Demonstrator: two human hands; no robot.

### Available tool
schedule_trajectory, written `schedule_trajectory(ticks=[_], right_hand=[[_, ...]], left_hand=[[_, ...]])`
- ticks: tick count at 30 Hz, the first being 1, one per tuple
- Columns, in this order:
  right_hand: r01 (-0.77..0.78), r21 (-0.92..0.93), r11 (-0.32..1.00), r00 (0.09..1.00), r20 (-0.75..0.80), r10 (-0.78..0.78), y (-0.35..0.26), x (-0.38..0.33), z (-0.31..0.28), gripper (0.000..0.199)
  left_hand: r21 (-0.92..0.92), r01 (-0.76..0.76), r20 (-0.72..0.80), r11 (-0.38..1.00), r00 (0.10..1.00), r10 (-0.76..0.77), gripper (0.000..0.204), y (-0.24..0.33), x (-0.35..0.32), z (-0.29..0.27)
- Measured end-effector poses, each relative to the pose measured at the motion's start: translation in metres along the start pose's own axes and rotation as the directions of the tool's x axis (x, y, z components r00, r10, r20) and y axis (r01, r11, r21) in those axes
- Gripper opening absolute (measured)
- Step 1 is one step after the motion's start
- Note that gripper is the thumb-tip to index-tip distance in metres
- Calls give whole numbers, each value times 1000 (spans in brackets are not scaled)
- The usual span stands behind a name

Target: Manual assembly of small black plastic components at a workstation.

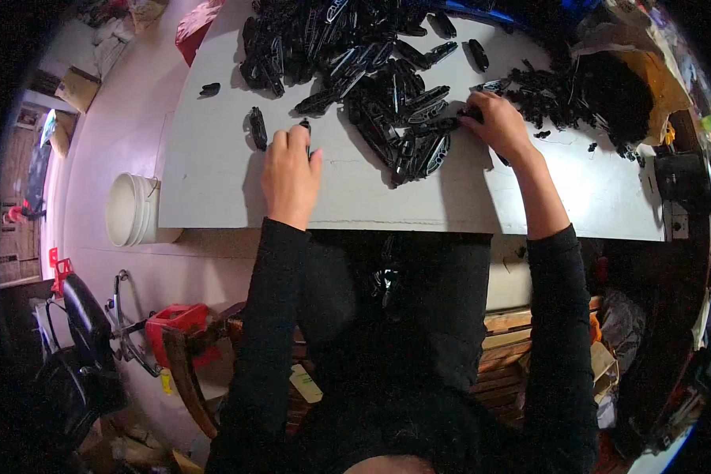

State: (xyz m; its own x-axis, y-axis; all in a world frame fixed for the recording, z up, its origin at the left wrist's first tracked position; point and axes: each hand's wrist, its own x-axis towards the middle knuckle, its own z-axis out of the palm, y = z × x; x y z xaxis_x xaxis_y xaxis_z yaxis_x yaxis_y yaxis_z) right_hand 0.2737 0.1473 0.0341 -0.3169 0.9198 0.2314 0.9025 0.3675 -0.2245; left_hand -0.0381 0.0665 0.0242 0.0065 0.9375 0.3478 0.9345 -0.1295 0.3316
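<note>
On the white tabletop, my left hand (291, 178) is closed around a slim black plastic part (306, 126), whose end sticks out past the fingertips. A similar black part (257, 129) lies just left of those fingers. My right hand (498, 126) pinches a small dark piece (472, 115), mostly covered by the fingers, at the right side of the pile. Between and beyond both hands spreads a large pile of long black plastic parts (371, 126), some with shiny ribbed faces. Smaller black pieces (553, 99) lie heaped to the right of my right hand.
The white table (355, 205) ends just in front of my lap. A brown bag (660, 79) with dark contents rests at the far right. On the floor at left are a white bucket (130, 209) and a red container (183, 328). Beneath me is a wooden slatted seat (507, 340).
</note>
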Motion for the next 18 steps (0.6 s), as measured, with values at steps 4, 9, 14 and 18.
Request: schedule_trajectory(ticks=[4,9,14,18], right_hand=[[-142,181,973,980,165,112,5,-13,-6,13],[-455,880,136,865,400,302,-13,-68,-10,12],[-447,894,-36,857,440,268,-52,-99,-12,13],[-459,883,-98,846,468,255,-80,-111,-20,13]], left_hand=[[-346,224,82,911,975,-208,31,-19,-7,3],[-898,435,417,64,888,-193,26,28,-34,-17],[-841,494,507,-218,862,-2,29,62,-56,-22],[-832,507,506,-225,860,68,31,75,-66,-22]])
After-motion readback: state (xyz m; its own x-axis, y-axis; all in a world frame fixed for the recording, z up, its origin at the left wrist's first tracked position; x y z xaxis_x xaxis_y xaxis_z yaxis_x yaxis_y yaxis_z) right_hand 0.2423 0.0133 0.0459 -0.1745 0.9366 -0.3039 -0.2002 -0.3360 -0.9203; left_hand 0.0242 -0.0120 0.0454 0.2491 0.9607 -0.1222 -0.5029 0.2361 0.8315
